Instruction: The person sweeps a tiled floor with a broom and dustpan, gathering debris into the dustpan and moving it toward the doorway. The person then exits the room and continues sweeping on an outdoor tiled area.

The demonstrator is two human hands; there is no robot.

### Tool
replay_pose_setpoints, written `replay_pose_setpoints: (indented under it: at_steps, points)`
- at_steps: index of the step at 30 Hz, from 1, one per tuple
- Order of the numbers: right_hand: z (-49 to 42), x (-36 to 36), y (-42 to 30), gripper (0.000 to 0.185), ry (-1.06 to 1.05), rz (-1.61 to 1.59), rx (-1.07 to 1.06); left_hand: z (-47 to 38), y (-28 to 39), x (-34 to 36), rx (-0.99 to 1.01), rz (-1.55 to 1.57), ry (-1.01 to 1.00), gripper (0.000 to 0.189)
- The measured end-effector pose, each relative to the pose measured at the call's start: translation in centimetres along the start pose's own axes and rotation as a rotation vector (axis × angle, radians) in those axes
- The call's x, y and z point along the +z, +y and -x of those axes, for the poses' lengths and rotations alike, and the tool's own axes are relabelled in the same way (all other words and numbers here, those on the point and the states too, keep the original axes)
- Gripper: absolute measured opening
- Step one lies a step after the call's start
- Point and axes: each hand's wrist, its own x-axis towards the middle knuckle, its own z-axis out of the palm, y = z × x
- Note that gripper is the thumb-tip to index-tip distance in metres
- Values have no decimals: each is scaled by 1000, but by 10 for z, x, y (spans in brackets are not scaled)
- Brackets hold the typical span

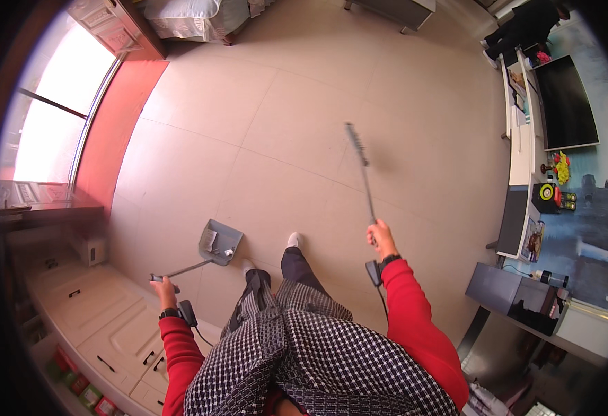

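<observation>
My left hand grips the handle of a grey long-handled dustpan, which is low over the tiled floor to the left of my feet. A pale piece that looks like paper and a small white scrap lie in the pan. In my right hand is the stick of a broom, stretched out ahead of me. The broom head is slightly blurred, and I cannot tell whether its bristles touch the floor.
Along the right wall runs a TV cabinet with a television behind it. A person in dark clothes is at its far end. Pale cupboards line the left. A cloth-covered seat and a low table stand at the back.
</observation>
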Motion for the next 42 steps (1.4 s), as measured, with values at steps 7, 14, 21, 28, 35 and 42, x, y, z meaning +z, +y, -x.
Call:
replay_pose_setpoints:
  at_steps: [7,14,21,28,35,42]
  points:
    - [-109,22,-54,9,136,-90,-23,0,-11,3,-23,-44,-20,25]
    - [-96,113,2,17,-92,442,33,-3,-2,10,-84,7,-35,52]
    - [-18,174,53,39,-307,715,45,-19,-1,5,-118,82,-25,55]
    - [11,174,-34,14,-577,412,199,-42,9,0,-120,170,-45,61]
    - [-3,113,-117,27,-226,133,138,-43,8,10,-150,115,49,64]
    - [-135,78,-195,9,-50,249,-22,-40,19,24,-204,-163,117,59]
